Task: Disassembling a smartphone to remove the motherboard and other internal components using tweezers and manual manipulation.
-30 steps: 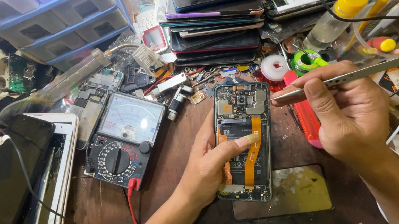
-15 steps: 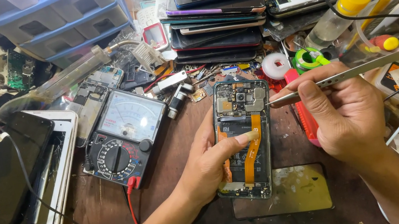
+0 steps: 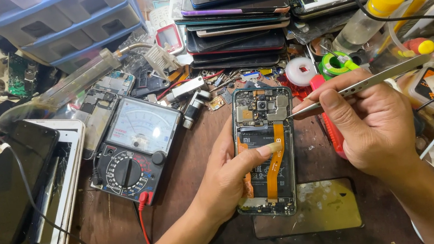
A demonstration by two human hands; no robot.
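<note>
Since a second ago our right hand [image 3: 373,122] has drawn the metal tweezers [image 3: 359,86] closer, their tip now at the upper right edge of the opened phone [image 3: 263,149], pinched between thumb and fingers; our left hand [image 3: 230,174] still clamps the phone at desk [image 3: 101,223] centre, thumb across it, the multimeter [image 3: 133,148] at its nine o'clock

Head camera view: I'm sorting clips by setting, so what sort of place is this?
Likely a phone repair bench: an opened phone under the left hand, an analog multimeter, and a stack of phones behind.
</note>
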